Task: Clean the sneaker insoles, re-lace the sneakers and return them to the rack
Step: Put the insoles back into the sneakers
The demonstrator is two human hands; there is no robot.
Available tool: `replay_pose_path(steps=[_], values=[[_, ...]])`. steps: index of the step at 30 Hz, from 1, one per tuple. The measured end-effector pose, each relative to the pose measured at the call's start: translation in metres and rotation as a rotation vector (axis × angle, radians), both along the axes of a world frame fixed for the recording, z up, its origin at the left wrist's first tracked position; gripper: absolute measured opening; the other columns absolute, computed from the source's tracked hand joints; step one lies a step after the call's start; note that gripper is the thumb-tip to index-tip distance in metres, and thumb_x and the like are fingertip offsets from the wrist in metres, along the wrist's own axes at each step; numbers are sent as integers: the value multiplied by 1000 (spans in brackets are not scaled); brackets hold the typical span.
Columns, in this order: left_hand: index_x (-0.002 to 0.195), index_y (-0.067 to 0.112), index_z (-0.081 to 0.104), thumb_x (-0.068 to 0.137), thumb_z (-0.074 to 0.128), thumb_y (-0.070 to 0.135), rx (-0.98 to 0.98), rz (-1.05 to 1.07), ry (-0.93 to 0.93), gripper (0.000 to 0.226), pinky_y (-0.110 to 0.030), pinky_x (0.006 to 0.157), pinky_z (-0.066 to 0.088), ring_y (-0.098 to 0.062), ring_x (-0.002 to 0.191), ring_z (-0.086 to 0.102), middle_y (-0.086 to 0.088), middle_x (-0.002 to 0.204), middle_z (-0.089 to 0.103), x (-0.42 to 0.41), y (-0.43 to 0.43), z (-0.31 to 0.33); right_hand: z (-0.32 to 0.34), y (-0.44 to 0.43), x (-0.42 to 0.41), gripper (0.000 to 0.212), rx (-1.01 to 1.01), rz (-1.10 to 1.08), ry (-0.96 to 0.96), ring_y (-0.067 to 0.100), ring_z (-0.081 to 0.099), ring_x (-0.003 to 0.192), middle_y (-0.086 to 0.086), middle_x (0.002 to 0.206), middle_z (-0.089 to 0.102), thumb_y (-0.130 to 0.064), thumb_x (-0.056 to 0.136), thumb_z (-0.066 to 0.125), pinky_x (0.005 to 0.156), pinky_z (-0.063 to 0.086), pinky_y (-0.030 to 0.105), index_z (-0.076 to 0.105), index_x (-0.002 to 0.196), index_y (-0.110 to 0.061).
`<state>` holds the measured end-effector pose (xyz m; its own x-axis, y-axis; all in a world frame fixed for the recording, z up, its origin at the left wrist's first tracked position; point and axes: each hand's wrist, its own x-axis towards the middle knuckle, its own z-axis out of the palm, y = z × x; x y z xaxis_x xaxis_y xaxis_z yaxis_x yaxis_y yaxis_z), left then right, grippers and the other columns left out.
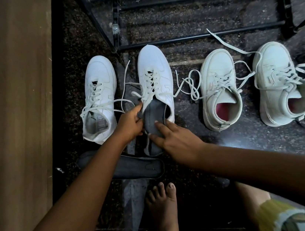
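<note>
left grip (129,125) pinches the grey insole (154,113) half inside a white sneaker (153,72); right grip (172,140), fingers straight, rests on it

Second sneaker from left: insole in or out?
Halfway: the insole front is inside the sneaker, heel end sticking out under the right hand.
</note>
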<state>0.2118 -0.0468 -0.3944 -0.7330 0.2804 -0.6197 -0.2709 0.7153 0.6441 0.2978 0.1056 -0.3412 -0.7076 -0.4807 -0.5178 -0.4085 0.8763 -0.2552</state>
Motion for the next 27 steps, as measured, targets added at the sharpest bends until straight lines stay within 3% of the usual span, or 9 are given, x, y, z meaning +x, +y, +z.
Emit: replay_pose_path(steps=[3, 5, 8, 11, 14, 19, 22, 25, 27], values=[[146, 19, 33, 93, 45, -6, 15, 22, -33, 60, -37, 68, 56, -13, 62, 60, -13, 88, 63, 0, -1, -2, -12, 4, -16, 56, 24, 8, 19, 43, 14, 141, 26, 155, 4, -15, 100, 27, 117, 9, 43, 6, 152, -12], [145, 17, 34, 92, 46, -6, 9, 3, -10, 60, -38, 79, 54, -24, 82, 65, -16, 105, 64, -1, -2, -4, -20, 6, -27, 57, 44, 3, 18, 41, 18, 141, 25, 155, 6, -18, 99, 26, 117, 9, 43, 6, 151, -7], [146, 15, 33, 91, 48, -5, 13, -11, 3, 60, -32, 91, 49, -24, 112, 59, -12, 129, 57, -1, -3, -5, -26, 4, -40, 59, 62, -1, -5, 39, 21, 141, 24, 156, 9, -25, 100, 28, 118, 11, 43, 9, 149, -1], [146, 17, 32, 93, 48, -4, 30, 24, -44, 60, -39, 86, 54, -26, 109, 61, -13, 125, 59, -1, -4, -4, -25, 0, -46, 75, 91, -11, -72, 36, 19, 142, 24, 156, 7, -52, 98, 24, 119, 11, 42, 9, 149, 1], [146, 16, 33, 91, 48, -5, 9, -9, -30, 60, -38, 92, 51, -25, 112, 60, -12, 127, 59, -2, -5, -3, -21, -5, -56, 87, 116, -59, -191, 34, 17, 143, 23, 156, 7, -66, 92, 14, 118, 13, 41, 8, 150, -1], [145, 20, 34, 93, 45, -4, -28, 9, -84, 58, -48, 76, 57, -32, 85, 65, -16, 99, 65, -3, -2, -2, -16, -5, -75, 72, 107, -71, -325, 32, 21, 142, 20, 155, 17, -57, 98, 15, 112, 22, 41, 19, 149, -7], [146, 21, 32, 93, 45, -3, -38, 2, -85, 59, -48, 75, 55, -33, 82, 66, -13, 89, 64, -3, 0, 0, -23, -2, -79, 66, 31, -117, -316, 32, 26, 140, 17, 154, 21, -55, 99, 17, 110, 25, 41, 23, 149, -12], [146, 23, 33, 92, 46, -1, -74, -40, -29, 61, -49, 77, 56, -35, 86, 67, -19, 101, 67, 0, 0, 1, -29, 0, -75, 62, 34, -65, -136, 32, 49, 121, 12, 145, 36, -56, 98, 24, 83, 42, 39, 35, 142, -14], [145, 21, 36, 93, 45, -2, -88, -26, 1, 58, -50, 76, 56, -37, 87, 67, -20, 108, 66, 1, 0, -1, -28, 0, -63, 50, 118, 47, 73, 30, 62, 97, 10, 125, 53, -52, 97, 35, 64, 39, 32, 51, 127, -15]])
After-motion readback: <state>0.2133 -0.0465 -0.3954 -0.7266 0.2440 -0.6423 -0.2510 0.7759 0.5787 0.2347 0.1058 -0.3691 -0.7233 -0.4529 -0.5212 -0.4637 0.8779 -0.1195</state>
